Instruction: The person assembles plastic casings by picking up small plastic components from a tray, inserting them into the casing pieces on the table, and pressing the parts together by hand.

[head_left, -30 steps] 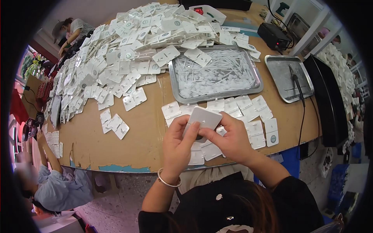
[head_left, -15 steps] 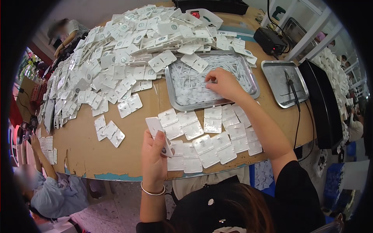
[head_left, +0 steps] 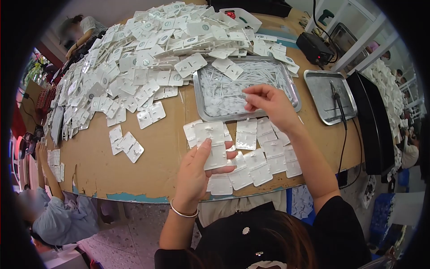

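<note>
My left hand (head_left: 197, 163) is closed around a white plastic plate (head_left: 210, 134), thumb on its face and fingers beneath it. The plate's broad face is turned up, with small raised parts on it. Above the near part of a metal tray (head_left: 202, 117), my right hand (head_left: 266, 103) has its fingers drawn together in a pinch; whatever is between them is too small to make out. The tray holds a heap of thin, translucent white plastic pieces (head_left: 224, 92). Under and beyond my left hand, similar white plates (head_left: 273, 150) lie in rows along the table edge.
A large heap of white plates (head_left: 130, 67) covers the far left. On the right, a smaller metal tray (head_left: 316, 101) holds a corded, pen-like tool (head_left: 337, 98), near a black box with a red light (head_left: 313, 48). Other people sit at the left.
My left hand has moved right and turned the plate from edge-on to face-up, over the rows. My right hand has drawn slightly right and nearer, fingers still pinched.
</note>
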A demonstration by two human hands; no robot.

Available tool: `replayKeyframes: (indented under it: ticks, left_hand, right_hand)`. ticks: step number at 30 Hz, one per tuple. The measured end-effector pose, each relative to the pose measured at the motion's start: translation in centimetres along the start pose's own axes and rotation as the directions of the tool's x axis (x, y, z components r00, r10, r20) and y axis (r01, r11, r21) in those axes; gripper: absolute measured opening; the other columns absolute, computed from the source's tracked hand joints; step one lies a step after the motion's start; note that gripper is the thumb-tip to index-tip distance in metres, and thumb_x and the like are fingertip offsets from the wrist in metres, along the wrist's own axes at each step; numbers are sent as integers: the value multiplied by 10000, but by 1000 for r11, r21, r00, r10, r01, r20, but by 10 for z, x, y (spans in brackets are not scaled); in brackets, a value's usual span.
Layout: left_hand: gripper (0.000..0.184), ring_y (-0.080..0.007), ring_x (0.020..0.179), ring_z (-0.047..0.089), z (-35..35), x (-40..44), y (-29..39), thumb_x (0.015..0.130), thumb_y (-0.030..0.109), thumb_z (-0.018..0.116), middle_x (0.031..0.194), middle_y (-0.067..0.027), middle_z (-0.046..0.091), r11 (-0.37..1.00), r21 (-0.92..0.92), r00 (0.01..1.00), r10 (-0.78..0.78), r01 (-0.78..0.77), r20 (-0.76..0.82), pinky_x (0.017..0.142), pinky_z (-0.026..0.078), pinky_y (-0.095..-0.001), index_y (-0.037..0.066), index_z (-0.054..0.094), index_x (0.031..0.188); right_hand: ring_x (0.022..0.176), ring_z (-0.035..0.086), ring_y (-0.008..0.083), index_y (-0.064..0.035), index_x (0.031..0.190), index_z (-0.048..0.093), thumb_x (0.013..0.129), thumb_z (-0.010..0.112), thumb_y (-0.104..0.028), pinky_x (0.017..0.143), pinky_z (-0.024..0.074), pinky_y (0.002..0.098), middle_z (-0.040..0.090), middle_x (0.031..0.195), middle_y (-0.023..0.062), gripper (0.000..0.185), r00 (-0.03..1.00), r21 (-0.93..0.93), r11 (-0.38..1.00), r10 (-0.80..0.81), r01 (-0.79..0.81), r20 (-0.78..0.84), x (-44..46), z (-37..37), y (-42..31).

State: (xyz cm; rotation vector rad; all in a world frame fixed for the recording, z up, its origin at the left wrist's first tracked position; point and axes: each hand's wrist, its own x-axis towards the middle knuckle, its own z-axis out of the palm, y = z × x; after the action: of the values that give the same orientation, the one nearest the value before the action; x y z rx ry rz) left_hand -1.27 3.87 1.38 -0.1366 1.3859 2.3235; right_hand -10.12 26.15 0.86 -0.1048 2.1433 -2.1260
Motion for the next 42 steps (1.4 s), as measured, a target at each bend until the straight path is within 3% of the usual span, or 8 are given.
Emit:
replayKeyframes:
  ticks: [4, 7, 15, 16, 21, 27, 30, 42]
  left_hand:
    - [399, -237, 969, 633, 9, -1, -4, 992, 275, 393, 1109, -172, 594, 995, -77, 998, 57, -56, 12, 688, 581, -324, -51, 484, 1202]
    - [410, -220, 948, 636, 17, -3, -8, 994, 291, 383, 1112, -157, 594, 989, -69, 990, 131, -127, 46, 672, 580, -311, -50, 489, 1196]
    - [468, -210, 902, 640, 20, -13, -4, 1001, 336, 332, 1114, -167, 594, 999, 44, 948, -8, -7, 317, 623, 572, -290, -60, 462, 1213]
    - [473, -214, 900, 642, 23, -15, -4, 1001, 341, 328, 1115, -173, 594, 1000, 15, 951, -3, -2, 308, 621, 571, -289, -60, 455, 1219]
    - [469, -235, 896, 649, 23, -2, -13, 998, 334, 336, 1116, -206, 598, 984, -168, 995, 70, -56, 78, 606, 571, -289, -50, 419, 1254]
    - [444, -222, 889, 653, -8, -2, -13, 996, 311, 337, 1113, -215, 600, 971, -172, 983, 152, -169, -108, 595, 578, -271, -40, 422, 1255]
    - [442, -218, 874, 655, -8, -3, -11, 994, 309, 337, 1105, -217, 603, 970, -132, 974, 186, -203, -128, 572, 574, -263, -37, 422, 1254]
    - [446, -228, 868, 657, -2, -8, -15, 994, 308, 325, 1089, -229, 604, 971, -185, 989, 144, -150, -45, 539, 561, -266, -41, 420, 1255]
  right_hand:
    - [768, 631, 129, 13, 1074, 609, 842, 615, -44, 686, 497, 251, 647, 867, 56, 240, 992, -19, 997, -77, 80, 103, -51, 22, -19]
    - [695, 619, 185, -38, 1015, 636, 820, 621, -35, 621, 490, 293, 623, 813, 80, 196, 866, -631, 636, -484, 446, 124, -75, 41, -22]
    - [745, 608, 105, -7, 950, 637, 786, 628, 17, 637, 493, 245, 629, 801, 45, 165, 994, -231, 967, -98, 107, 53, -87, 36, -5]
    - [748, 609, 110, -2, 951, 637, 799, 588, 34, 643, 490, 232, 621, 792, 39, 164, 967, -267, 930, -242, 254, 77, -91, 38, -2]
    - [749, 609, 105, 15, 1078, 590, 858, 583, -34, 652, 483, 226, 618, 849, 61, 226, 985, -27, 1000, -12, 7, -175, -90, 40, 12]
    - [699, 578, 89, 8, 998, 625, 840, 630, -75, 636, 458, 213, 637, 864, 58, 178, 901, -228, 973, -78, -23, -427, -106, -1, 20]
    - [666, 566, 100, -3, 944, 639, 827, 636, -82, 618, 452, 233, 636, 851, 57, 141, 934, -450, 892, -193, 40, -301, -123, 5, 13]
    - [754, 565, 226, -40, 841, 609, 737, 721, -125, 675, 464, 333, 558, 826, 73, 175, 997, -812, 583, -49, -18, -57, -153, 18, 25]
